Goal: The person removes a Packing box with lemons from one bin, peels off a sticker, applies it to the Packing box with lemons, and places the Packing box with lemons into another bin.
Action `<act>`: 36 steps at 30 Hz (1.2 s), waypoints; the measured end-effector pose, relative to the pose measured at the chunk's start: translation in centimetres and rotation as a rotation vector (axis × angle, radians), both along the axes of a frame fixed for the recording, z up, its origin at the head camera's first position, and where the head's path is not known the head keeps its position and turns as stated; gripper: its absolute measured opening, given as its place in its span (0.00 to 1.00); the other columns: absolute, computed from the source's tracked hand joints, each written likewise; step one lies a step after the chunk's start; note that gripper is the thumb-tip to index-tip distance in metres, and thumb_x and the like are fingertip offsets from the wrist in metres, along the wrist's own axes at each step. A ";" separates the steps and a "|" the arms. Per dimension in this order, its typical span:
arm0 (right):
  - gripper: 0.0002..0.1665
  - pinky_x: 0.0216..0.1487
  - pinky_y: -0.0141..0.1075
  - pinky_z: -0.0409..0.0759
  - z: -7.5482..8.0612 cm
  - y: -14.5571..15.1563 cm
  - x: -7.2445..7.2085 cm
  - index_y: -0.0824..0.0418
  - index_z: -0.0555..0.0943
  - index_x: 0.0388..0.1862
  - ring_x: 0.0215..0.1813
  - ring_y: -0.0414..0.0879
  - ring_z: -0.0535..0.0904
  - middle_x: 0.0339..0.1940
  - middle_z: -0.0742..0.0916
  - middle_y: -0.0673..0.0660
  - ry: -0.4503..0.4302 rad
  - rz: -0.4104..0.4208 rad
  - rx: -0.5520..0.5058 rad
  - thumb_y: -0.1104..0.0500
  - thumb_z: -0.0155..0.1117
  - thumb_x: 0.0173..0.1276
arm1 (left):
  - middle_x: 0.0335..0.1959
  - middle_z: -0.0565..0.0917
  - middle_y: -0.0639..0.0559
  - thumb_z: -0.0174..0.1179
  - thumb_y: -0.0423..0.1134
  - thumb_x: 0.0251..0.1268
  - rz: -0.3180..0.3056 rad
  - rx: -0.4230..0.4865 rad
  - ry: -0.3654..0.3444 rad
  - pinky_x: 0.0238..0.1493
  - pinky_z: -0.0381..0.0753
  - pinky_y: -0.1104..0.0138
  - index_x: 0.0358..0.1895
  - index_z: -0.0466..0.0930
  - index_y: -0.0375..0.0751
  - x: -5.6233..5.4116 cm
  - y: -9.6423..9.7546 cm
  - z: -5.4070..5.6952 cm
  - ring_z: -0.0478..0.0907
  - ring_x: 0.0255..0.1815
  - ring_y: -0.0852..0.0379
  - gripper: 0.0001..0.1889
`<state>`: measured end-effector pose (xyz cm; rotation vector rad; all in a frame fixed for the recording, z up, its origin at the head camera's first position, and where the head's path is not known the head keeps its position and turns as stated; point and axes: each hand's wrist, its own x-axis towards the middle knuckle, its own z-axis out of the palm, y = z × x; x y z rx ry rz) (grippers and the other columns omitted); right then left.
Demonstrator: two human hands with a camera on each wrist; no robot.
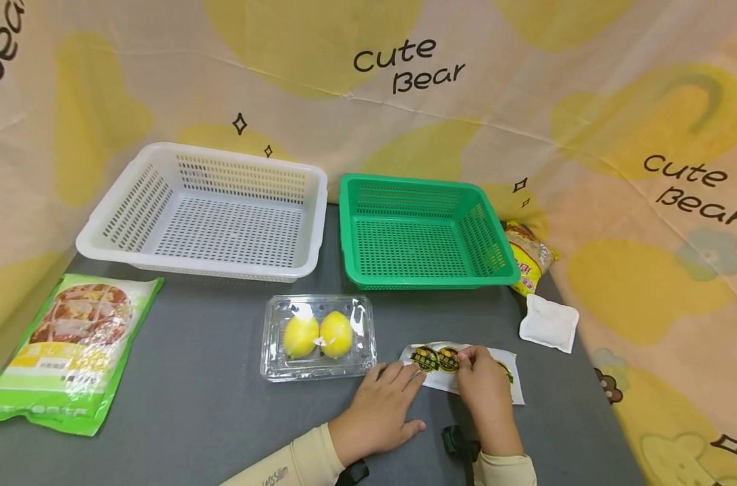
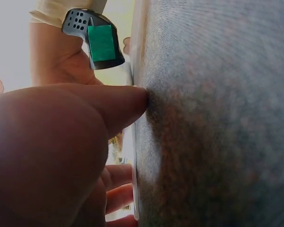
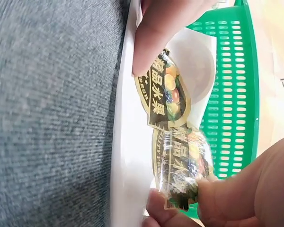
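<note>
A perforated white plastic basket (image 1: 201, 212) beside a green plastic mesh basket (image 1: 426, 233); two yellow lemons (image 1: 318, 335); dark grey tabletop (image 1: 192, 391); cream cloth backdrop with yellow blotches (image 1: 368, 88).

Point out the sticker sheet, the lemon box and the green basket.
sticker sheet (image 1: 432, 381), head view, bare white backing.
lemon box (image 1: 271, 337), head view, clear left wall.
green basket (image 1: 426, 280), head view, front rim.

The head view looks down across the grey table (image 1: 210, 405) toward its far edge. Both wrist views sit very close at tabletop level, sharing the sticker sheet (image 3: 128, 156).
</note>
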<state>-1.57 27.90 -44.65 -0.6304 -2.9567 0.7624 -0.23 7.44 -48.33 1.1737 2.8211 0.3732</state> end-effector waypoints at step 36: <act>0.05 0.39 0.44 0.77 6.2 -10.8 -3.6 0.56 0.79 0.48 0.37 0.47 0.79 0.38 0.85 0.52 0.161 0.409 -0.379 0.56 0.61 0.83 | 0.45 0.87 0.53 0.69 0.35 0.68 0.539 0.928 0.093 0.37 0.80 0.60 0.52 0.87 0.40 -3.4 -8.5 5.2 0.79 0.38 0.55 0.12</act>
